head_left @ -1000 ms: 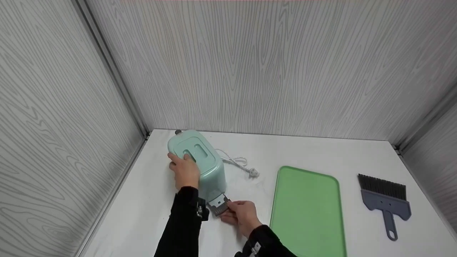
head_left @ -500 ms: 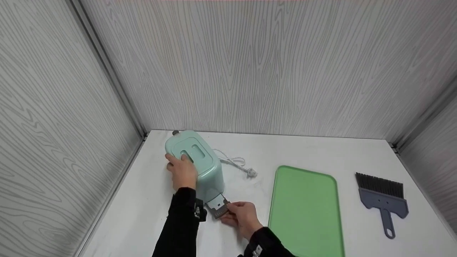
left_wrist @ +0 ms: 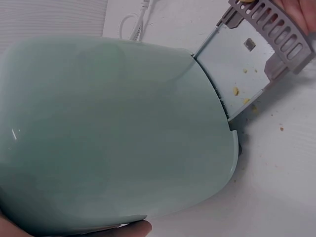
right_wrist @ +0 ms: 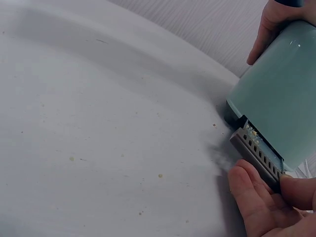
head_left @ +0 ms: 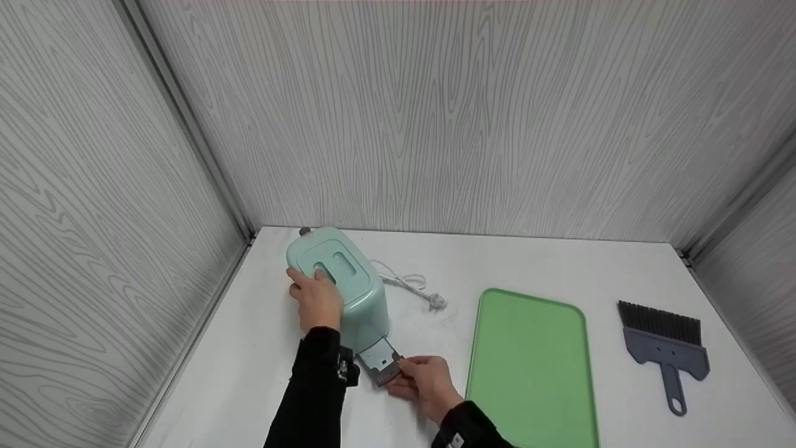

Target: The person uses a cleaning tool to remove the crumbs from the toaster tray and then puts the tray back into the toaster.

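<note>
A mint-green toaster point(head_left: 364, 314) stands at the left of the white table, set at an angle. My left hand point(head_left: 318, 302) grips its left side and top edge, one digit at a slot. From the toaster's near end sticks out a crumb tray point(head_left: 375, 356) with a grey slotted handle point(left_wrist: 276, 32). My right hand point(head_left: 430, 384) pinches the handle's right corner between thumb and fingers. Yellowish crumbs point(left_wrist: 236, 91) lie on the tray's plate in the left wrist view. The tray's inner end is hidden inside the toaster.
A green tray point(head_left: 532, 367) lies right of my right hand. Farther right is a dark brush point(head_left: 665, 342). The toaster's white cord and plug point(head_left: 437, 302) lie behind it. Small crumbs point(right_wrist: 160, 176) dot the tabletop. Panel walls point(head_left: 404, 124) close off the back and sides.
The crumb tray has slid farther out of the toaster, towards me, with my right hand on its handle. My left hand keeps its hold on the toaster.
</note>
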A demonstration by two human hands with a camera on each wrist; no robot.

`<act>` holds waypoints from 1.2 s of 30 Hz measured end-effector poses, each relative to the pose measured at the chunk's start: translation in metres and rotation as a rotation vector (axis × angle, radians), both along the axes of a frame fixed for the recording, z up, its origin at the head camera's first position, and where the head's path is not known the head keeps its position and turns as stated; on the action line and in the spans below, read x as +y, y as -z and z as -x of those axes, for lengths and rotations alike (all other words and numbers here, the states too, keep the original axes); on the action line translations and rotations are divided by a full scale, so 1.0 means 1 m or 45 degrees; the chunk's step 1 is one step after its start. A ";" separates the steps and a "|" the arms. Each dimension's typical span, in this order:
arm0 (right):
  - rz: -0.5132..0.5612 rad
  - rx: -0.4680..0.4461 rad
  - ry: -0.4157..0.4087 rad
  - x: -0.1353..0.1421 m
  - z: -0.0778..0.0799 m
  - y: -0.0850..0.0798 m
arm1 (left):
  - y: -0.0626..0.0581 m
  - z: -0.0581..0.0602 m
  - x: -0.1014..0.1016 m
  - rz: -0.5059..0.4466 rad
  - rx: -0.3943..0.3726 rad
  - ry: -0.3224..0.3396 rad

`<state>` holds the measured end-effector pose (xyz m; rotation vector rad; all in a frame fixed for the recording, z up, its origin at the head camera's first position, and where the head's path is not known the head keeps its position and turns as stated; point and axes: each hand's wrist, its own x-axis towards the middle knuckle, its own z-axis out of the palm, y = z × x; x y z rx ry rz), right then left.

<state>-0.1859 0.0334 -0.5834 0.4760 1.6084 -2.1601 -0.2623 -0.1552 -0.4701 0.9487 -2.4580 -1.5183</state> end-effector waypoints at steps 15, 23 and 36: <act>-0.023 0.015 -0.024 0.010 -0.006 -0.003 | -0.001 0.001 0.001 -0.040 0.009 -0.001; -0.013 0.045 -0.053 0.020 -0.009 -0.002 | 0.000 0.001 0.001 -0.047 0.023 -0.002; -0.031 0.007 -0.093 0.032 -0.014 -0.005 | 0.001 0.001 0.001 -0.032 0.046 -0.008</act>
